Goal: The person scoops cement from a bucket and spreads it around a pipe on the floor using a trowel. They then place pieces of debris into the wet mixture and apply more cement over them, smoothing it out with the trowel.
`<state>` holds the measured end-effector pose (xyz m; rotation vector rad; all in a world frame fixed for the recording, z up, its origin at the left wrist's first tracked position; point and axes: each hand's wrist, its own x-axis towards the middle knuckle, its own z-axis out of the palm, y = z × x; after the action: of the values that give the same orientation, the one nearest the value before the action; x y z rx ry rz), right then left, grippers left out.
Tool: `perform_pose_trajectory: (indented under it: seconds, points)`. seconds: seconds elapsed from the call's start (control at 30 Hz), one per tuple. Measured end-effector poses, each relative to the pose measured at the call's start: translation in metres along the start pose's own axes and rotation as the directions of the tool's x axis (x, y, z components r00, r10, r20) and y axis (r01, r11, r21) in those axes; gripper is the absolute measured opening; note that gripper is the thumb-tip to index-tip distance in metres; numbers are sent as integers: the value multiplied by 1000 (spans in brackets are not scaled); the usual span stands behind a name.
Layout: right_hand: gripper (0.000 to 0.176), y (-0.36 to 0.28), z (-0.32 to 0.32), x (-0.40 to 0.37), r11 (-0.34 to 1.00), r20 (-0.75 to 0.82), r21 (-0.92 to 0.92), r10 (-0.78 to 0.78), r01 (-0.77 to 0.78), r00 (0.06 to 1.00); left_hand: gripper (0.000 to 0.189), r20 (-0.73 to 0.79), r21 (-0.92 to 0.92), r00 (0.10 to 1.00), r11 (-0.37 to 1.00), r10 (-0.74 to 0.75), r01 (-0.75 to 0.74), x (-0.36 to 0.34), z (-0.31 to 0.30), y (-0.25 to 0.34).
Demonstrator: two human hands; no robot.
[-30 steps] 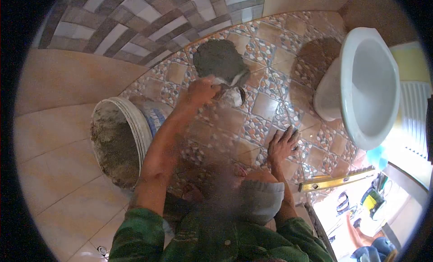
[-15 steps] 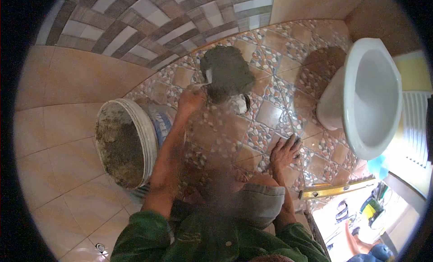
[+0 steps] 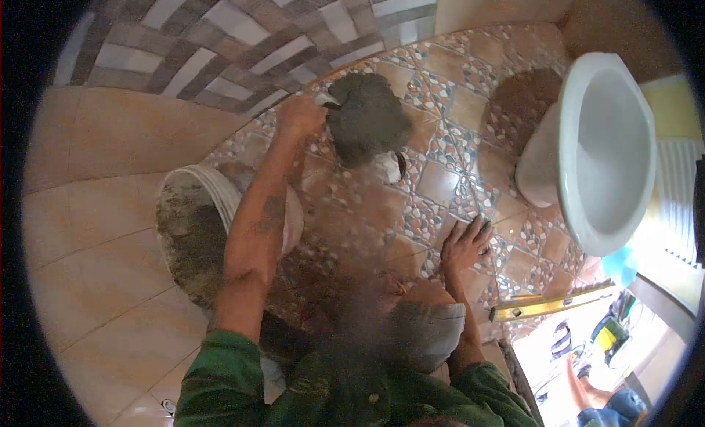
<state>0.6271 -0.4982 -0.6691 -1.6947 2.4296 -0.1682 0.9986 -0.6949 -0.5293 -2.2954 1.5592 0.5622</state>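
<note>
My left hand is closed round a small trowel, whose tip meets the left edge of a grey mortar patch on the pebble-patterned floor tiles. Most of the trowel's handle is hidden in my fist. Just below the mortar, a crumpled white piece sits at a dark round hole. My right hand rests flat on the floor with its fingers spread, holding nothing. Beside my left forearm lies a mortar-caked bucket, tipped on its side or seen steeply, partly covered by the arm.
A white toilet bowl stands on the right. A yellow spirit level lies near the doorway at lower right, where another person's leg and scattered tools show. Patterned wall tiles rise behind the mortar.
My left hand has moved up and slightly left with the trowel, from the mortar's lower left side to its upper left. My right hand stays in place.
</note>
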Motion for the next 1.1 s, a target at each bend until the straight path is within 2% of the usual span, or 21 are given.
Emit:
perform_pose_trajectory:
  seconds: [0.07, 0.17, 0.27, 0.33, 0.4, 0.47, 0.5, 0.57, 0.6, 0.63, 0.67, 0.7, 0.73, 0.77, 0.8, 0.87, 0.9, 0.97, 1.0, 1.07, 1.1]
  points:
    - [56, 3, 5, 0, 1000, -27, -24, -18, 18, 999, 47, -108, -2, 993, 998, 55, -55, 13, 25, -20]
    - [58, -7, -3, -1, 1000, 10, 26, 8, -8, 1000, 51, -48, -177, 994, 979, 95, -102, -4, 36, -20]
    - [58, -2, 0, -6, 999, 10, -34, -9, 10, 1000, 50, -467, -402, 884, 884, 24, -237, -74, 36, -16]
    - [58, -5, -5, -9, 997, 28, -78, -11, 13, 1000, 50, -127, -666, 992, 740, 9, -92, -158, -31, -26]
    - [58, -18, -17, -12, 995, 64, -98, 19, -12, 998, 48, -153, -737, 988, 668, -13, -105, -225, -65, -60]
    - [56, -33, -57, -18, 999, 128, -37, -25, 30, 991, 41, -144, -872, 971, 488, -189, -35, -280, -75, -107]
    - [56, -37, -70, -19, 999, 156, -6, -46, 47, 987, 39, -69, -911, 975, 411, -213, 25, -302, -71, -142]
    - [52, 4, -25, -2, 899, 56, -136, -412, 416, 910, 35, 34, -954, 972, 281, -233, 101, -341, -59, -218]
    - [47, 4, -23, 6, 806, 214, -344, -432, 482, 876, 35, 71, -965, 969, 228, -236, 126, -357, -51, -248]
    - [42, 4, -22, 13, 650, 367, -499, -441, 573, 819, 35, 48, -944, 967, 304, -252, 126, -368, -41, -267]
    - [41, 11, -26, 31, 839, 373, -230, -393, 494, 840, 35, 16, -918, 965, 378, -263, 118, -375, -30, -283]
    - [41, 35, -37, 64, 935, 389, 60, -344, 349, 854, 35, -20, -887, 963, 449, -269, 107, -378, -24, -292]
    - [41, 60, -51, 97, 928, 415, 337, -300, 161, 859, 36, -136, -734, 972, 678, -189, 29, -378, -24, -289]
    - [43, 56, -66, 106, 912, 280, 356, -314, 206, 907, 36, -228, -522, 970, 852, -84, -48, -375, -27, -280]
    - [47, 49, -83, 114, 897, 140, 361, -322, 254, 936, 37, -288, -264, 957, 957, 39, -119, -372, -31, -272]
    - [52, -31, -178, 102, 848, -71, 298, -438, 438, 896, 39, -127, -269, 992, 963, -19, -16, -370, -45, -256]
    - [51, -82, -233, 87, 758, 12, 537, -445, 369, 896, 41, -53, -261, 998, 965, -46, 31, -364, -52, -248]
    - [50, -150, -282, 64, 591, -81, 738, -403, 326, 912, 42, 58, -235, 996, 968, -74, 86, -348, -58, -241]
    - [49, -175, -297, 55, 481, -154, 767, -505, 425, 849, 43, 119, -215, 988, 969, -102, 126, -340, -60, -246]
    - [47, -230, -312, 23, 384, -174, 796, -594, 467, 785, 41, 30, -165, 999, 986, -20, 25, -319, -27, -281]
    - [46, -253, -312, 8, 337, -204, 796, -633, 502, 747, 38, -10, -50, 999, 998, 31, -32, -303, -11, -296]
